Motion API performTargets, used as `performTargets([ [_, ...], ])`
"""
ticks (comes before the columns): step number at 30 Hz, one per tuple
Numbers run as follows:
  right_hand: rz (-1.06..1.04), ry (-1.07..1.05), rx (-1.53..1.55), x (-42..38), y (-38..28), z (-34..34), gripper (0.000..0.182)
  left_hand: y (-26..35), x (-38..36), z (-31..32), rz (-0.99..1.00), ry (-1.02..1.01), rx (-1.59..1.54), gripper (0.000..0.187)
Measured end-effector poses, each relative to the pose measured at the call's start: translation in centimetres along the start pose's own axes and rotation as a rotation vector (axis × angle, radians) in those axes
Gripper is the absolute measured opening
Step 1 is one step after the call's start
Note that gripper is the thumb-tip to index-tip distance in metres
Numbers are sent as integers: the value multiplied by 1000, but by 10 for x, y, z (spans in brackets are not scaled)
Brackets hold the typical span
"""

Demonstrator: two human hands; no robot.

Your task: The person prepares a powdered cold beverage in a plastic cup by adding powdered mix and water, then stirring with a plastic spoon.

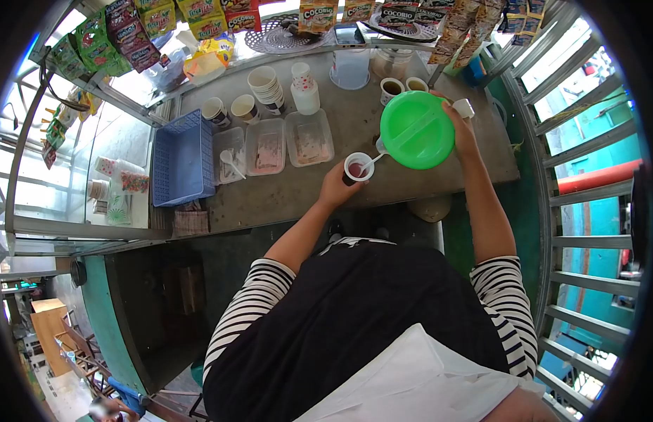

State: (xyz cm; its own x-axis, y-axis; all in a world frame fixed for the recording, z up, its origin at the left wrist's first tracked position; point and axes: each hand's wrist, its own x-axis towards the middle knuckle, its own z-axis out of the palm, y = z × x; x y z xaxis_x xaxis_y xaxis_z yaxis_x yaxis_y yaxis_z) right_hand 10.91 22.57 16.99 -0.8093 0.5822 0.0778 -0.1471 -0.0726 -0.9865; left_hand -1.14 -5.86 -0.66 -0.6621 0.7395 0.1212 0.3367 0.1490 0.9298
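Observation:
My left hand (335, 187) is wrapped round a paper cup (359, 167) with dark reddish contents. A white spoon (373, 161) leans out of that cup toward the right. My right hand (461, 126) grips the right side of a bright green lid (418, 129), just right of the cup; what lies beneath the lid is mostly hidden. Behind the lid stand two cups with dark liquid, one (392, 88) beside the other (415, 84). A white handle-like piece (464, 108) shows by my right hand.
Left on the counter (270, 200) are a blue basket (182, 162), clear trays (266, 146) with pinkish residue, another spoon (231, 164), stacked paper cups (266, 86) and a white container (306, 96). Sachets (122, 35) hang overhead. Metal bars (593, 242) line the right side.

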Motion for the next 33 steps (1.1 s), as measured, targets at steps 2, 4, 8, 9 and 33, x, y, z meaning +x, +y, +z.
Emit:
performTargets([
  [2, -42, -45, -40, -3, 6, 9, 38, 1, -1, 0, 35, -1, -16, 65],
  [4, -52, -49, -57, -5, 9, 13, 38, 3, -1, -1, 25, 9, -57, 64],
  [8, -102, -99, -145, -4, 18, 18, 37, -2, 1, 3, 66, 36, -139, 63],
  [9, -99, -99, -145, -4, 20, 19, 37, -4, 1, 3, 63, 35, -140, 63],
  [33, -325, -103, -809, -21, 27, 57, 38, 9, -3, -3, 147, 65, 24, 58],
])
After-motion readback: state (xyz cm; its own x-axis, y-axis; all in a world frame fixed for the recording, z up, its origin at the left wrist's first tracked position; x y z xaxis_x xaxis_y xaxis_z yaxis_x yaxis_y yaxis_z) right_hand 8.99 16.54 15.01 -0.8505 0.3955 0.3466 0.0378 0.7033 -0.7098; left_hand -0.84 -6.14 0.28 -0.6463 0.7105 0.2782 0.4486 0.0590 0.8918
